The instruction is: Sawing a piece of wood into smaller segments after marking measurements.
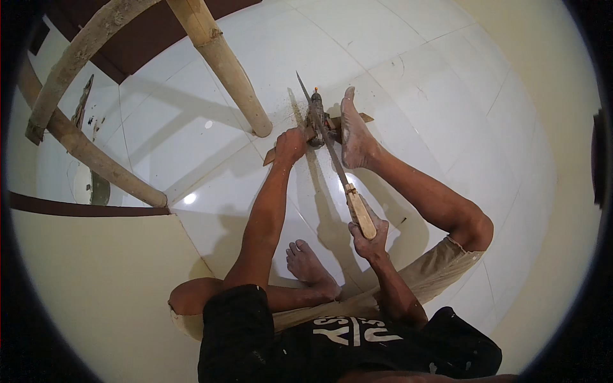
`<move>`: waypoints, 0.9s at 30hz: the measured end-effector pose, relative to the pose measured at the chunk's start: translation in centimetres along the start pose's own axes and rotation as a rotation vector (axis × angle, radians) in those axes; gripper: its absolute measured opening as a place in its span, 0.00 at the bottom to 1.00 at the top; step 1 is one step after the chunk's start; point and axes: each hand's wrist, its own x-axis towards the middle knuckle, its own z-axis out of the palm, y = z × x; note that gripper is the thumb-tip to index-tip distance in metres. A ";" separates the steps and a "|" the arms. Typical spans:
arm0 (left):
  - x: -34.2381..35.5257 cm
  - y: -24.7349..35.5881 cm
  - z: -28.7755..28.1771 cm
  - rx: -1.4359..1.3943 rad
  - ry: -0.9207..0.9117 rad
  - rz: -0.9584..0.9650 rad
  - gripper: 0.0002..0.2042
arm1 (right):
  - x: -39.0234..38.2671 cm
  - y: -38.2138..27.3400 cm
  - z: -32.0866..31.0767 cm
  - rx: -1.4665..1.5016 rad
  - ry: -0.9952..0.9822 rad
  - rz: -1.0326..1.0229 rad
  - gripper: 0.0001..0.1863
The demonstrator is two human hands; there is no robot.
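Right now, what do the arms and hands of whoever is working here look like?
A person's bare forearms extend from short black cloth sleeves, part of a black shirt with white print. The left hand and right hand wear no gloves; no watch or cables show.

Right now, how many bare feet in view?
2. Right foot: right of the saw, at the wood strip. Left foot: closer to the body, between the forearms. No others visible.

The white tiled floor (447, 83) is carrying a dark tool (318, 104) far out; left, a bamboo pole (236, 83) is standing; near, a bare foot (311, 265) is resting!
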 end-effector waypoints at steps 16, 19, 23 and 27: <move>-0.5 0.5 0.4 0.095 0.028 0.015 0.06 | -0.3 0.4 0.5 -0.027 -0.003 -0.026 0.28; -0.3 0.5 0.8 0.120 0.042 0.023 0.06 | -0.3 1.0 0.4 -0.059 -0.007 -0.045 0.30; -0.3 -0.1 0.8 0.152 -0.003 0.021 0.07 | -0.2 0.5 0.1 -0.112 -0.115 -0.033 0.33; -0.2 0.2 1.9 0.169 -0.001 0.015 0.07 | 1.3 0.9 0.1 -0.130 -0.108 -0.068 0.34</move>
